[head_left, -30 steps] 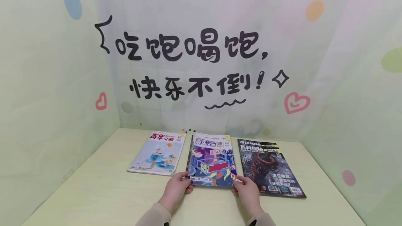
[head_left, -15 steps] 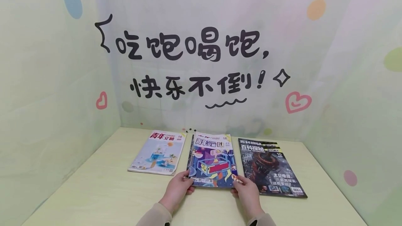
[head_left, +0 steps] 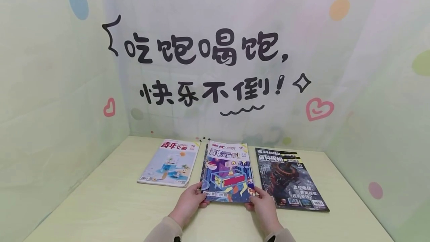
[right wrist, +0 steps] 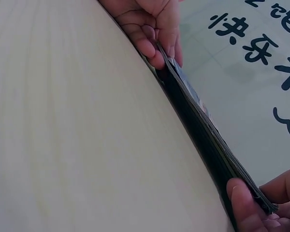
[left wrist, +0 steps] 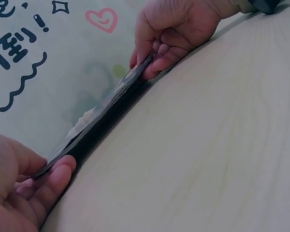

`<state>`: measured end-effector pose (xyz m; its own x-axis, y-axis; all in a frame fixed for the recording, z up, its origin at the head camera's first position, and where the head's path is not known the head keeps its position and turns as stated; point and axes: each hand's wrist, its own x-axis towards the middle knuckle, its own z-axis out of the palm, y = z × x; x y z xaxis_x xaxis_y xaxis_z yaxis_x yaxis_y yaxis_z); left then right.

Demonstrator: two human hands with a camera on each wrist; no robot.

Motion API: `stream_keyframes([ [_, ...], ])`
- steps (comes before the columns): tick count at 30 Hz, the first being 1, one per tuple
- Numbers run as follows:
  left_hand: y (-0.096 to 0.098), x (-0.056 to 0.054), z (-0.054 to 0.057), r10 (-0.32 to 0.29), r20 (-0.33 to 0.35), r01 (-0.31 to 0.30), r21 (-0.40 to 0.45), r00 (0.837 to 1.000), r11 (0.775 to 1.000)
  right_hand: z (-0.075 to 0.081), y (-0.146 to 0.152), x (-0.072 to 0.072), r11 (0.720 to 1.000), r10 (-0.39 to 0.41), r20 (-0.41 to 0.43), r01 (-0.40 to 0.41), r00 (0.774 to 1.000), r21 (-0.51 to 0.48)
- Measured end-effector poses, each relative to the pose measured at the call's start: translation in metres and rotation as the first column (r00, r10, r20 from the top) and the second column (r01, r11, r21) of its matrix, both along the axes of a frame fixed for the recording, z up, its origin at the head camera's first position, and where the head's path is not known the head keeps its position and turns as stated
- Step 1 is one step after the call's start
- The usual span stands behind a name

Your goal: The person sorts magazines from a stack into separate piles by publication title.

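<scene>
Near the middle of the table, a purple magazine (head_left: 229, 176) lies on top of another magazine (head_left: 231, 147), whose red title strip and number 16 show behind it. My left hand (head_left: 190, 201) pinches its near left corner, thumb above and fingers below. At the near right corner my right hand (head_left: 264, 208) pinches it in the same way. Both wrist views show the near edge of the magazine (left wrist: 99, 118) raised a little off the table, with dark shadow beneath. In the right wrist view the page edges (right wrist: 208, 125) appear as a thick layered stack between the hands.
To the left lies a magazine with a blue and white cover (head_left: 169, 163). On the right, dark magazines (head_left: 290, 182) overlap, the right hand close to their left edge. A printed cloth wall (head_left: 215, 122) stands behind the pale table (head_left: 100, 212).
The purple magazine has slid slightly toward me, so more of the red title of the magazine beneath shows. Both hands keep their grip on the corners.
</scene>
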<state>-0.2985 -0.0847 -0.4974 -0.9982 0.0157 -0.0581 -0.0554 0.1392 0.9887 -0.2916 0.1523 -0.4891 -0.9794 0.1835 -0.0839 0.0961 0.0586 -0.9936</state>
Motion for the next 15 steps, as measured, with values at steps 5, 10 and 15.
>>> stream_keyframes([
  [5,-0.0007,0.0003,0.0006,-0.018,-0.003,0.018,-0.007,1.0,1.0,-0.0001,0.0004,0.0,1.0,0.019,0.009,-0.019,1.0,-0.01],
  [10,-0.001,0.0002,-0.0006,-0.023,0.008,0.023,-0.004,1.0,1.0,0.0003,-0.0006,0.0004,1.0,0.023,0.008,-0.022,1.0,-0.007],
  [15,-0.0018,0.0008,0.0006,-0.022,0.011,0.022,0.002,1.0,1.0,0.0021,-0.0016,0.0024,1.0,0.018,-0.01,-0.018,1.0,-0.011],
])
